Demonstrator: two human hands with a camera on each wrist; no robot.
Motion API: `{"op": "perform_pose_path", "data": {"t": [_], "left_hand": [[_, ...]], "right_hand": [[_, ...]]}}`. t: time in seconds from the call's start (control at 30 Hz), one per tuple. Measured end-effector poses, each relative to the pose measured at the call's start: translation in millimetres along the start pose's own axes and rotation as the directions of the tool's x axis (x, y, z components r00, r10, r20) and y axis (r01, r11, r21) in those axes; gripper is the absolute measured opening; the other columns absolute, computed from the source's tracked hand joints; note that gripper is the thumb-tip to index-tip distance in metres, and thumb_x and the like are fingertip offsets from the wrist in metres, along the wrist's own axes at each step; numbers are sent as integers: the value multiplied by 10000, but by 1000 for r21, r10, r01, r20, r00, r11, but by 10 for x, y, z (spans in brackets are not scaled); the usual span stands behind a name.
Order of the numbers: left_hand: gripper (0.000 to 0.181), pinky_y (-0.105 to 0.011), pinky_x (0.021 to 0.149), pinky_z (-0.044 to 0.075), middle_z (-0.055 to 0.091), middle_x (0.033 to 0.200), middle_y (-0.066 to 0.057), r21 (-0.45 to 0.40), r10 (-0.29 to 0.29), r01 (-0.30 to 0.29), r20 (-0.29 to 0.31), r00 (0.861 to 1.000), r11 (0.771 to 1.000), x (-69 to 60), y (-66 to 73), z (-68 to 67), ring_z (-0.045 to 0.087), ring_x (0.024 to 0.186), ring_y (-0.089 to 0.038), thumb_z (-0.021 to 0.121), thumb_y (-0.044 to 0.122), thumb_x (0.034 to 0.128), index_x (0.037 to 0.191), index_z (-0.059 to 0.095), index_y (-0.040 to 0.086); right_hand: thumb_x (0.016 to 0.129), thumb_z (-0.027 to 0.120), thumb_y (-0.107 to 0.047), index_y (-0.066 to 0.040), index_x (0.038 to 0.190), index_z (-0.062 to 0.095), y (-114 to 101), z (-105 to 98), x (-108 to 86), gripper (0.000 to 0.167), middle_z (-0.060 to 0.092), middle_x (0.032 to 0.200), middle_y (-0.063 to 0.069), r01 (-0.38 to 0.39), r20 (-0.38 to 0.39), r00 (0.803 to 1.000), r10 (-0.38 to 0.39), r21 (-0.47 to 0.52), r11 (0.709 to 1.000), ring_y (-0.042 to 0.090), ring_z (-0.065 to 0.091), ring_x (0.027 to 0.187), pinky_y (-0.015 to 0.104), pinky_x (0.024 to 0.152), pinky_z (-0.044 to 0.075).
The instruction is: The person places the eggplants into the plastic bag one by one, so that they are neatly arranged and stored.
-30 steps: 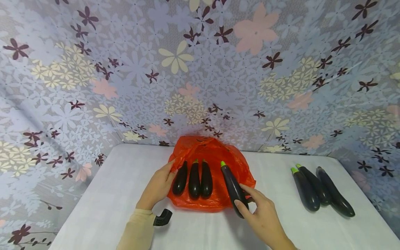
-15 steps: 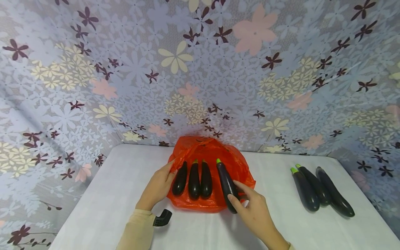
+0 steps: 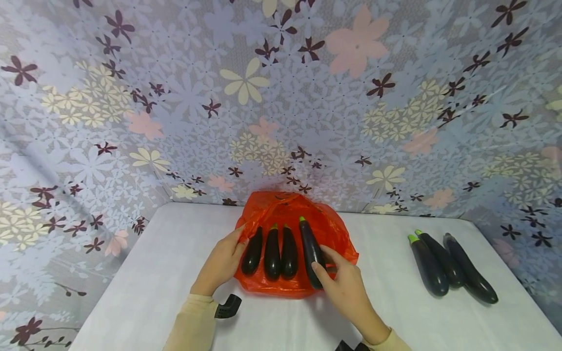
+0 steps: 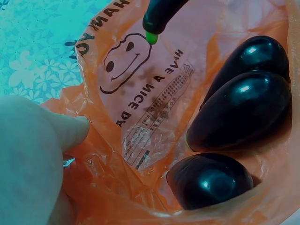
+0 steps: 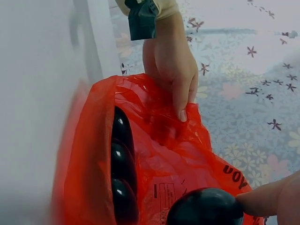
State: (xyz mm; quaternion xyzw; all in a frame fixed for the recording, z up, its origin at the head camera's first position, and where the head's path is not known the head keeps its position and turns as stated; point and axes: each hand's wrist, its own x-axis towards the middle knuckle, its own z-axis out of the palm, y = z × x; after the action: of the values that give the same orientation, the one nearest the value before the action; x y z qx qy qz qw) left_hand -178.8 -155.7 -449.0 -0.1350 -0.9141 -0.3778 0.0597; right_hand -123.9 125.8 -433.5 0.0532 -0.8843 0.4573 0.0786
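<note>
Clearly, the right hand (image 3: pixel 346 282) pinches an eggplant (image 3: pixel 309 243) toward its blunt end, the left hand (image 3: pixel 223 258) a red bag (image 3: pixel 329 226).

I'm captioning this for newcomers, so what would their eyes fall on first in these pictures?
Probably the bright red, crinkled plastic bag, open near the middle of the white table, with three glossy, blackish, elongated eggplants inside. Next comes the right hand, holding another glossy, dark eggplant with a green tip at the bag's mouth. Three more dark eggplants lie at the table's right side.
</note>
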Motion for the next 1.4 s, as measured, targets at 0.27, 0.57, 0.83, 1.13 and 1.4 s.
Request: {"op": "perform_pose_path", "data": {"t": [0.27,0.57,0.83,1.13,1.4], "left_hand": [[459,-517,1120,389,552,1440,-127,3,14,-14,-5,1000,1000,0,-16,12,534,1314,-325,492,166,1056,1500,460,54],[466,-509,1130,379,544,1452,-122,2,26,-26,-11,1000,1000,3,-18,21,520,1330,-323,491,175,1057,1506,456,54],[467,-512,1122,387,548,1449,-114,7,27,-27,-7,1000,1000,3,-20,30,528,1323,-318,493,177,1054,1504,459,58],[459,-523,1124,381,545,1453,-113,4,27,-27,-16,1000,1000,3,-26,28,523,1327,-325,500,175,1051,1497,472,73],[466,-514,1133,371,539,1461,-98,-4,7,-7,-7,1000,1000,8,-25,15,514,1340,-311,494,189,1055,1509,462,88]], "right_hand": [[936,709,-186,20,1349,597,34,64,67,475,703,1165,126,58,-24,998,-61,-98,993,172,662,843,259,685,572],[954,687,-200,64,1353,569,81,137,115,492,676,1213,178,110,-37,992,-119,-179,978,239,669,918,413,785,599],[959,682,-186,82,1353,555,84,215,161,493,663,1233,201,122,-39,991,-132,-193,974,312,677,1024,487,858,582],[955,679,-154,129,1330,550,112,305,215,488,651,1241,254,118,-24,992,-127,-243,963,367,675,1063,523,903,556],[958,668,-136,140,1323,545,117,363,259,474,648,1235,265,85,-4,996,-89,-253,964,392,658,1107,545,929,537]]}}
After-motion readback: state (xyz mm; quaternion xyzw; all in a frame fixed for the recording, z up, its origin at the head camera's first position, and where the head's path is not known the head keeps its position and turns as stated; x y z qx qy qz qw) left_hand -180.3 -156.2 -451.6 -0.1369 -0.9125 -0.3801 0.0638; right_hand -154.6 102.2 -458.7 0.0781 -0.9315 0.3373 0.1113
